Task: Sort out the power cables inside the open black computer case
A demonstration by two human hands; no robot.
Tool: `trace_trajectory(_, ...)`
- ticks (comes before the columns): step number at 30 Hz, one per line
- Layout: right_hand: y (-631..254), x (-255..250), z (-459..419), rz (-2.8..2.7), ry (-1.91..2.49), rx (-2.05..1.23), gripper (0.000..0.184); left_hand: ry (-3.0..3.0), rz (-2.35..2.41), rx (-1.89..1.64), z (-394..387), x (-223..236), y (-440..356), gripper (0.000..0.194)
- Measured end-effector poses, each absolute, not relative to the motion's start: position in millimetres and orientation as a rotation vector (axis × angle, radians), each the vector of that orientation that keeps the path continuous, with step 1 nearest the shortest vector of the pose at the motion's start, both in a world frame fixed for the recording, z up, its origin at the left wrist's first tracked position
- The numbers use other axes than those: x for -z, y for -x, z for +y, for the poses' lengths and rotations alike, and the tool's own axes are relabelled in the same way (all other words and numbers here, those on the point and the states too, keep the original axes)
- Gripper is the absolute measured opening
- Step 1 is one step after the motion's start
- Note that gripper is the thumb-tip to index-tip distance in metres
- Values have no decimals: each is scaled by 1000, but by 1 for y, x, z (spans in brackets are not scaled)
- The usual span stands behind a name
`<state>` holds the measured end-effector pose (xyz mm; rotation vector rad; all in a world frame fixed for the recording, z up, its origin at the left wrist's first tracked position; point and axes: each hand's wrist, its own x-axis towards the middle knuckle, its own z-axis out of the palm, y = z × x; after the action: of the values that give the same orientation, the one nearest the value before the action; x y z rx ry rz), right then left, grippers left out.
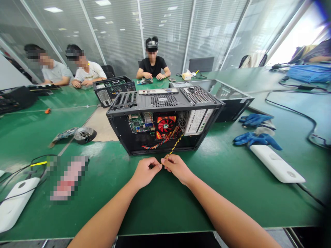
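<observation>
A black computer case (165, 100) lies in front of me with its side open. Inside show a green motherboard (134, 123), a red fan (165, 126) and a power supply (198, 121) with a white label. A twisted yellow-and-black cable (177, 144) runs from the power supply out toward my fingers. My right hand (178, 167) pinches this cable close to its end. My left hand (147, 171) meets it there, thumb and fingers pressed together at the cable's tip, which the fingers hide. A bundle of coloured wires (161, 143) hangs inside the case.
Blue work gloves (256, 137) and a white power bank (278, 163) lie to the right; another white device (19, 203) with cables is at left. A tape roll (85, 135) sits left of the case. Behind stand more cases (113, 88); several people sit across the table.
</observation>
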<state>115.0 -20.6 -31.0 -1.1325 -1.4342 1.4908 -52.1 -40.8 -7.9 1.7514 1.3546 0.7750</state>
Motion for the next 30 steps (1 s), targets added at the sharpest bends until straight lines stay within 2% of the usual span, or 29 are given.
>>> trace_trajectory(18, -114, 31, -20, -1360, 1179, -1462, 42, -1966, 1448, -841, -46, 7, 49, 19)
trace_trajectory(30, -116, 35, -20, -1394, 1145, -1500, 34, -1661, 1326, -781, -41, 9, 50, 23)
